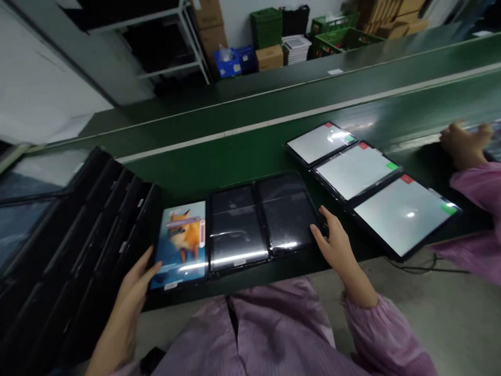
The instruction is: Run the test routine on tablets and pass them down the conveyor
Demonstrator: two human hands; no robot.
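Three tablets lie side by side before me on the dark green bench. The left one (182, 245) is lit with a fox-like orange animal on blue. A dark-screened tablet (237, 227) sits in the middle, and another dark tablet (289, 211) is at the right end. My left hand (135, 284) grips the lit tablet's left edge, its thumb near the screen and other fingers partly hidden. At the opposite end of the row, my right hand (334, 240) holds the right dark tablet's outer edge between thumb and fingers.
Three white-screened tablets (356, 169) with red and green corners lie diagonally at right. Stacked black devices (94, 219) stand at left. A co-worker's hand (465, 143) is at far right. Beyond the bench's pale strip (250, 127) are green crates (266, 28) and boxes.
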